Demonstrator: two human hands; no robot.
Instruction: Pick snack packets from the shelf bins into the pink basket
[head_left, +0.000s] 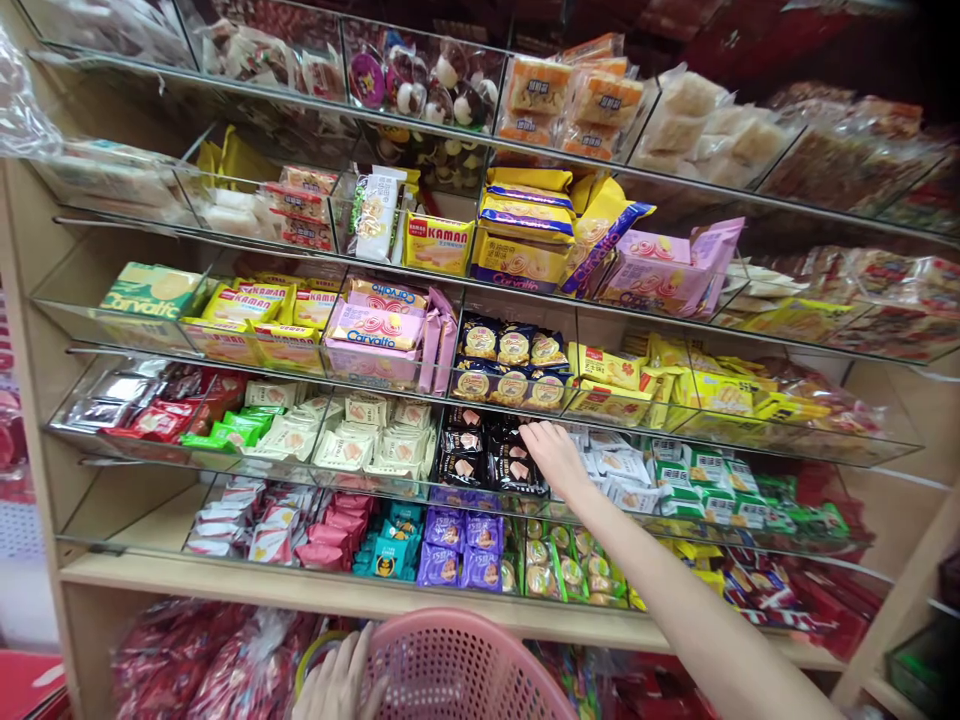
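1. The right hand (553,455) reaches into a clear shelf bin, fingers loosely spread, resting on small black snack packets (487,455), gripping nothing.
2. The left hand (337,685) clasps the rim of a pink plastic mesh basket (465,670) below the shelves.

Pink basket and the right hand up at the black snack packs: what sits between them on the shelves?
In the head view, between the pink basket and the right hand lie purple packets and green-edged packets, behind the clear bin front.
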